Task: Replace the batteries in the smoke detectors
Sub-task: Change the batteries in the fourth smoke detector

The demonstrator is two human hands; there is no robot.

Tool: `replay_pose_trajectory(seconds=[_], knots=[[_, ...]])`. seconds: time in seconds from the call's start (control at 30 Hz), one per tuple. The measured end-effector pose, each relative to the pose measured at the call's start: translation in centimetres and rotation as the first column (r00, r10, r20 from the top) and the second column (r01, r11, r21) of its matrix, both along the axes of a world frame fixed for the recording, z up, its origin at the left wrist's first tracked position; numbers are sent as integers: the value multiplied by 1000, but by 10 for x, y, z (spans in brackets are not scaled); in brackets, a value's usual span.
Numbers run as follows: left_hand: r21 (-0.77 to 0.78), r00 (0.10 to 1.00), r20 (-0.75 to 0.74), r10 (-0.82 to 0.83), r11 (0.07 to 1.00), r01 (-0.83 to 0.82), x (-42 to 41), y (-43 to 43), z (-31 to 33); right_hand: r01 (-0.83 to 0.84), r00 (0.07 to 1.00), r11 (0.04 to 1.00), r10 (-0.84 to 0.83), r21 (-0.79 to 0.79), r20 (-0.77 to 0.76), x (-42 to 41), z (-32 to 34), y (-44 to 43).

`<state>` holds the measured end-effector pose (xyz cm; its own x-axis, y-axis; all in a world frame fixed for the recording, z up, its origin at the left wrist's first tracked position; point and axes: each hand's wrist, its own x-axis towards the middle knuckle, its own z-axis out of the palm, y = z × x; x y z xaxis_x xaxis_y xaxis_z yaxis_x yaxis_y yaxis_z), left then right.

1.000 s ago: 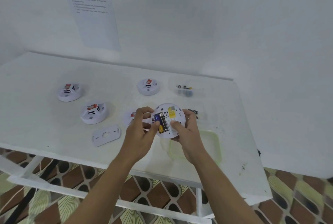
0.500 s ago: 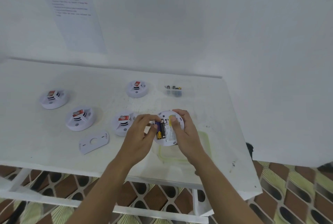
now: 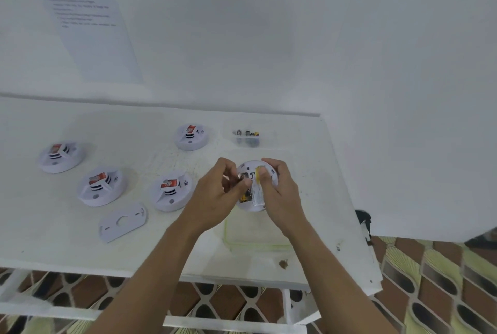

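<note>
Starting w/ the biggest: the white table (image 3: 134,250) runs along a white wall, w/ a printed sheet (image 3: 88,29) stuck on the wall above its left end; text too blurred to read. Patterned floor tiles (image 3: 430,293) show below and right of the table. A clear tray (image 3: 258,246) w/ a yellow-green rim lies flat near the table's front right, just under your hands.

Your right hand (image 3: 282,193) grips the open smoke detector (image 3: 251,206) by its right edge, back side towards you, held above the tray's far end, thumb pressing the back. Your left hand (image 3: 215,199) is at the detector's left side, fingers (image 3: 228,168) curled, pinching a battery (image 3: 243,197) at the compartment. Seated or lifted out, can't tell.

Four more units sit apart on the table:
- far-left detector (image 3: 60,157)
- front-left detector (image 3: 102,187)
- centre detector (image 3: 172,192), just left of your left hand
- rear detector (image 3: 191,136)

A mounting plate (image 3: 123,222) lies flat in front of the front-left & centre ones. A small clear battery box (image 3: 247,137) sits at the rear, right of the rear detector.
</note>
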<state>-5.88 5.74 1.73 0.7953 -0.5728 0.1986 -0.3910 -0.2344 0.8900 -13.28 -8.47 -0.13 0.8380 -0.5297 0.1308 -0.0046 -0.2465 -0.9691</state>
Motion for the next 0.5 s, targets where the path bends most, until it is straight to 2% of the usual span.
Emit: replay_pose_trajectory(seconds=[0.1,0.2,0.27,0.37,0.43,0.5], knots=[[-60,997,26,77,995,-76,3,-17,3,38,999,999,-38,-11,1,1,4,-14],[-260,969,-154,192,938,-227,14,-33,12,113,994,994,-113,-12,12,0,7,-31],[-304,937,-237,258,896,-324,26,-42,17,174,985,985,-175,16,15,-1,9,-44],[-149,950,-168,265,945,-290,44,-55,19,244,970,969,-244,42,7,-3,10,-61],[29,982,-76,174,985,-172,51,-66,17,271,962,961,-272,58,5,-4,10,-71],[234,999,2,48,971,-47,54,-81,14,278,960,957,-279,78,0,-5,9,-78]])
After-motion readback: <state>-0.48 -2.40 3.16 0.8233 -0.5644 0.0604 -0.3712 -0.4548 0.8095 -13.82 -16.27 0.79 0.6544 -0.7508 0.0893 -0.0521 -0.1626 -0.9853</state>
